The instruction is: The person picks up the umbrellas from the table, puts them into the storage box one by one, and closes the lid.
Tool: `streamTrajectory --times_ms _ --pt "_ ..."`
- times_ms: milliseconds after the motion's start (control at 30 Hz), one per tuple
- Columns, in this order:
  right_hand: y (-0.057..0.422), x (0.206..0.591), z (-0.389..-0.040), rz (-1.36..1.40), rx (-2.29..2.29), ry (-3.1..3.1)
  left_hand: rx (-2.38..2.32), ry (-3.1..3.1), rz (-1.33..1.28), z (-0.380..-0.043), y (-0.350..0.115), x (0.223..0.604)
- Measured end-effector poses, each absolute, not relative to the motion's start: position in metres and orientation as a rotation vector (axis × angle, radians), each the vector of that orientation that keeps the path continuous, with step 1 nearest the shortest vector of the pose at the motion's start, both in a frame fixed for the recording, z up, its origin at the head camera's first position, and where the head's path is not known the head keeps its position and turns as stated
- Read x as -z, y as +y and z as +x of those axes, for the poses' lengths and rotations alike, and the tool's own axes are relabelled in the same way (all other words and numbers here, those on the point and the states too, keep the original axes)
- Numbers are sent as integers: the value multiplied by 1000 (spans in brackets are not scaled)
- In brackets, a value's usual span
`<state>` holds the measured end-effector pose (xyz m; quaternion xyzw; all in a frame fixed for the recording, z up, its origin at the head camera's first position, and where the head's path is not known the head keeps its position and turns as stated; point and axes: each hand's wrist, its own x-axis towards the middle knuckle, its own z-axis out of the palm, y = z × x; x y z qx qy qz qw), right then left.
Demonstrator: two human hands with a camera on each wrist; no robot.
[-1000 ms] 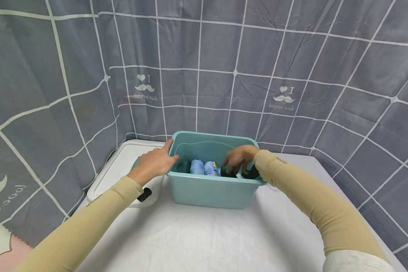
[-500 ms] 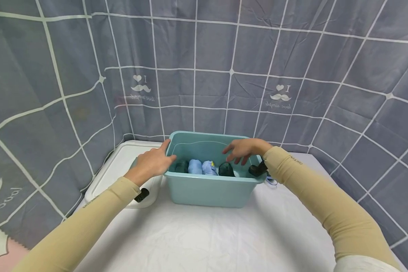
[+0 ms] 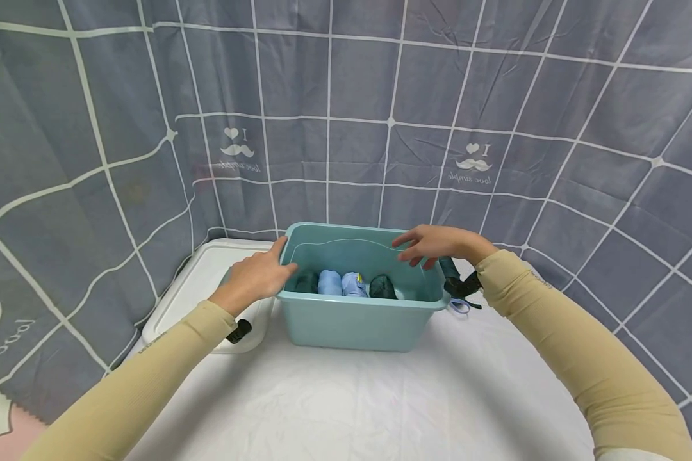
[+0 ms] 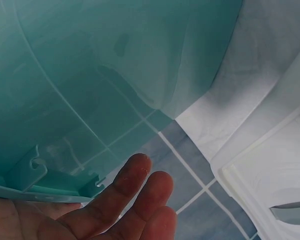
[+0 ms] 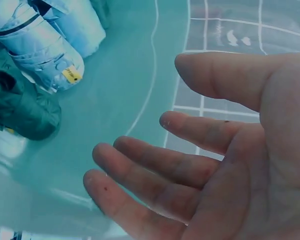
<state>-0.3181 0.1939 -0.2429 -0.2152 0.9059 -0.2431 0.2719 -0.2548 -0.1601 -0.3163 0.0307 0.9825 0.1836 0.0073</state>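
Observation:
A teal plastic storage bin (image 3: 352, 326) stands on the table. My left hand (image 3: 256, 275) holds its left rim, thumb over the inner side and the other fingers outside the wall, as the left wrist view shows. Over the right end of the bin hovers my right hand (image 3: 435, 243), palm down, fingers spread and holding nothing. Inside lie rolled fabric bundles that look like folded umbrellas: two light blue ones (image 3: 330, 282) and two dark green ones (image 3: 382, 287). One blue bundle carries a yellow label (image 5: 71, 75).
A white lid (image 3: 207, 282) lies flat left of the bin, partly under my left arm. Outside the bin's right end are a dark item (image 3: 448, 266) and a light blue loop (image 3: 460, 306). A grey checked curtain (image 3: 357, 147) hangs behind and around the white-covered table (image 3: 334, 403).
My right hand has come up off the dark green bundle inside the bin and moved right, to above the right rim. My left hand stays on the left rim.

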Motion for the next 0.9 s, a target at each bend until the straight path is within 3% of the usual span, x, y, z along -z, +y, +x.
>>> streamTrajectory --times_ms 900 --pt "267 259 -318 -542 1209 2555 -581 3075 111 -256 -162 317"
